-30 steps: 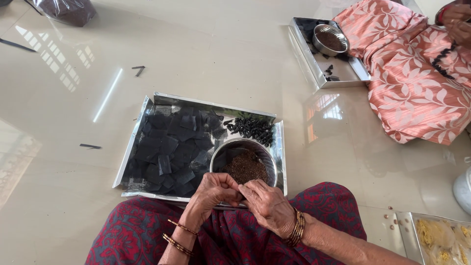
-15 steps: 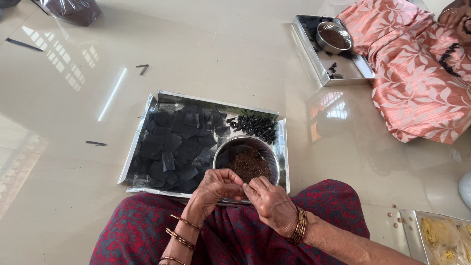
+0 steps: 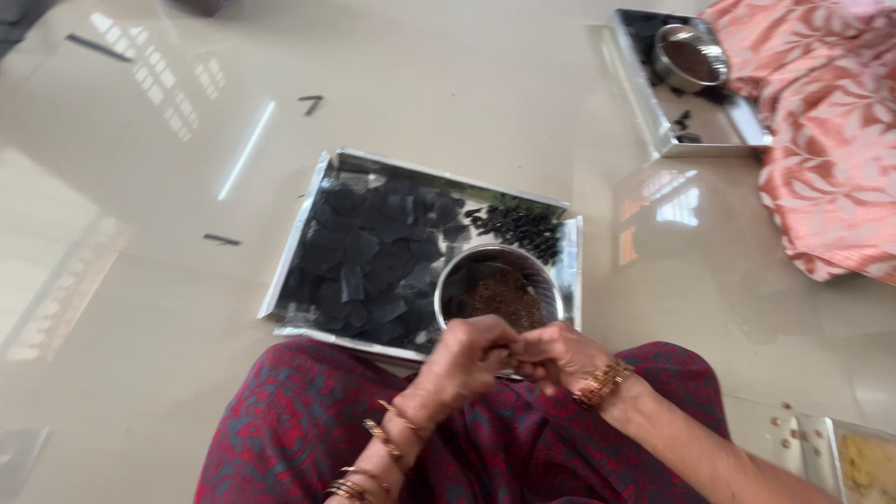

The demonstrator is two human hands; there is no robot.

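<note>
My left hand [image 3: 471, 357] and my right hand [image 3: 558, 355] meet fingertip to fingertip over my lap, pinched on a small dark piece that is mostly hidden between them. Both wrists wear gold bangles. Just beyond the hands stands a steel bowl [image 3: 455, 280] of brown crumbly filling [image 3: 504, 297]. The bowl rests on a shiny metal tray [image 3: 303, 238] covered with several cut dark leaf pieces [image 3: 373, 252]. A heap of small dark rolls [image 3: 523, 227] lies at the tray's far right corner.
A second metal tray [image 3: 642, 112] with a steel bowl [image 3: 691, 56] sits far right, beside another person's pink patterned cloth [image 3: 831, 140]. A tray of yellow matter [image 3: 863, 462] is at the lower right. Small dark sticks [image 3: 221, 240] lie on the glossy floor.
My hands have drawn closer until the fingertips meet, and have risen slightly toward the bowl. The view has shifted, so the trays sit a little differently in the frame.
</note>
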